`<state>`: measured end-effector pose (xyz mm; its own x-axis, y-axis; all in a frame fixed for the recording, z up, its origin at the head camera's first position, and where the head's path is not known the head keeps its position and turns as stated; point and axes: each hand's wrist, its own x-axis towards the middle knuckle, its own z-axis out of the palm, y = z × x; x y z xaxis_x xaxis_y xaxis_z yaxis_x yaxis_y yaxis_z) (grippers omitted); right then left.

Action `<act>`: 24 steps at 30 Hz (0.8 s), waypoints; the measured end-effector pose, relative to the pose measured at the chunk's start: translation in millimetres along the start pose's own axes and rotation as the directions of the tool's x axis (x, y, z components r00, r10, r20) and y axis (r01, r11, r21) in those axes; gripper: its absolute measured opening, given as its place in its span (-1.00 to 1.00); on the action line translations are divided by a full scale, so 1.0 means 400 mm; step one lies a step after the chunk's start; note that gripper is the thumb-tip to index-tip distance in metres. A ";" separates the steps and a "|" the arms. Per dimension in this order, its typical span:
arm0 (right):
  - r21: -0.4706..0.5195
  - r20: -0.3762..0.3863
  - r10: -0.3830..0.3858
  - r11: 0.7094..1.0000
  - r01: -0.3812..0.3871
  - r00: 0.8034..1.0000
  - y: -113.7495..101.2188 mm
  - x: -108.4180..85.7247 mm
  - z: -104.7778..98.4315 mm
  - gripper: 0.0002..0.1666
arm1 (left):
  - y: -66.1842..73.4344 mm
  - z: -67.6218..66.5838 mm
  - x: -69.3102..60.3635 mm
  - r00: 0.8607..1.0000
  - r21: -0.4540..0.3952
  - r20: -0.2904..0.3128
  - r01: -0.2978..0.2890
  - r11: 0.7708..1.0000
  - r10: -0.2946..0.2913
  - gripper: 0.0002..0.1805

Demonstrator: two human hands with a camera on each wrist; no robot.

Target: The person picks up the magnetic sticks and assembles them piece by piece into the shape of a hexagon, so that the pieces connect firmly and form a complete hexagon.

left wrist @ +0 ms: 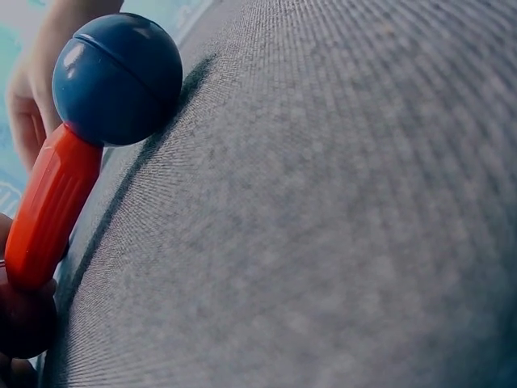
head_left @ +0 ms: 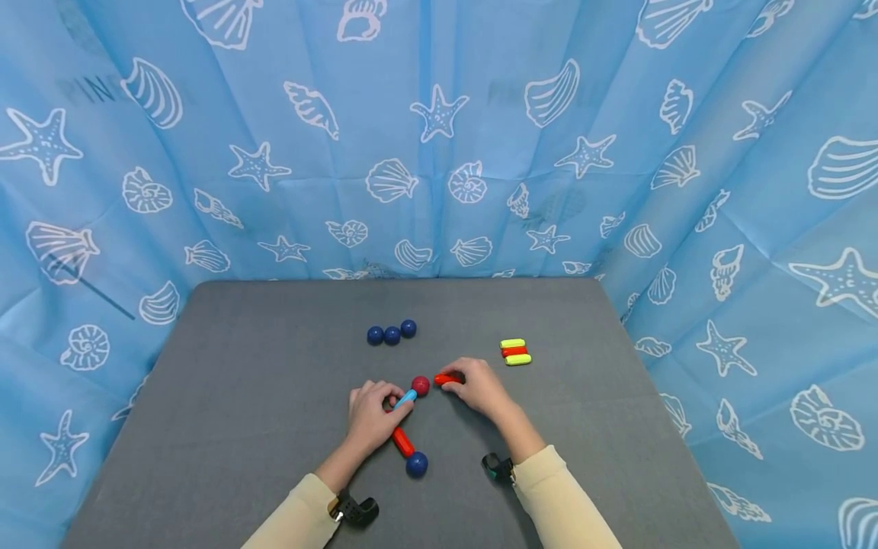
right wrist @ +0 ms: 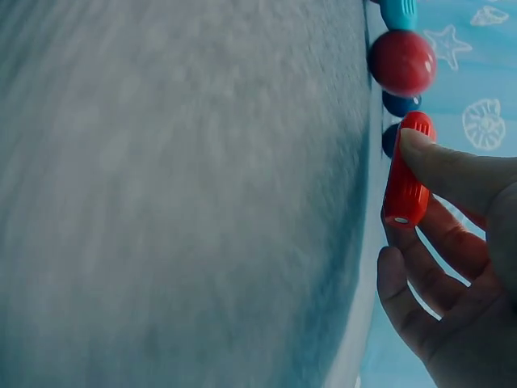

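In the head view my left hand (head_left: 373, 415) pinches a light blue building rod (head_left: 405, 399), whose far end meets a red ball (head_left: 421, 385). From under that hand a red rod (head_left: 402, 441) runs toward the front and ends at a blue ball (head_left: 416, 464). The left wrist view shows this blue ball (left wrist: 117, 79) joined to the red rod (left wrist: 53, 208), with a dark red ball (left wrist: 26, 322) by the fingers. My right hand (head_left: 478, 389) holds another red rod (right wrist: 409, 171) between thumb and fingers, a small gap away from the red ball (right wrist: 402, 63).
Several blue balls (head_left: 392, 335) sit in a row farther back on the grey table (head_left: 274, 343). To the right of them lie two yellow rods (head_left: 517, 359) with a red rod (head_left: 514, 351) between. A blue shell-patterned curtain (head_left: 439, 206) hangs behind the table.
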<state>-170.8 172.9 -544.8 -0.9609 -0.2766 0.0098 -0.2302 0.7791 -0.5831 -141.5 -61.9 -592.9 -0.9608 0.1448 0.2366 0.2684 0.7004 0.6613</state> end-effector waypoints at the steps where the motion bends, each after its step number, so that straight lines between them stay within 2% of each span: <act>1: -0.002 0.010 -0.002 1.000 0.002 1.000 -0.003 0.003 0.004 -0.75 | 0.000 -0.001 -0.001 1.000 0.000 0.001 0.002 1.000 -0.002 -0.78; 6: -0.008 0.048 -0.018 1.000 0.019 0.999 -0.014 0.013 0.021 -0.78 | 0.004 -0.004 -0.004 1.000 -0.008 0.004 0.016 1.000 -0.016 -0.79; 12: -0.022 0.038 -0.035 0.999 0.036 0.999 -0.021 0.021 0.029 -0.80 | 0.022 -0.005 -0.010 1.000 0.007 -0.025 0.018 1.000 -0.018 -0.80; 17: -0.032 0.041 -0.058 0.998 0.060 0.997 -0.025 0.026 0.029 -0.80 | 0.031 0.001 -0.012 0.998 0.032 -0.032 0.055 0.998 -0.054 -0.79; 21: -0.026 0.056 -0.068 0.997 0.070 0.996 -0.022 0.027 0.031 -0.80 | 0.038 -0.004 -0.016 0.998 0.055 -0.003 0.069 0.996 -0.069 -0.79; 24: -0.006 0.066 -0.089 0.996 0.090 0.994 -0.021 0.027 0.030 -0.79 | 0.043 -0.021 -0.014 0.996 0.112 0.063 0.058 0.992 -0.066 -0.71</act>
<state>-177.4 156.8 -549.4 -0.9243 -0.3816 0.0084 -0.3168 0.7547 -0.5746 -131.0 -56.5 -577.0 -0.9788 0.1423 0.1471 0.2023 0.7816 0.5900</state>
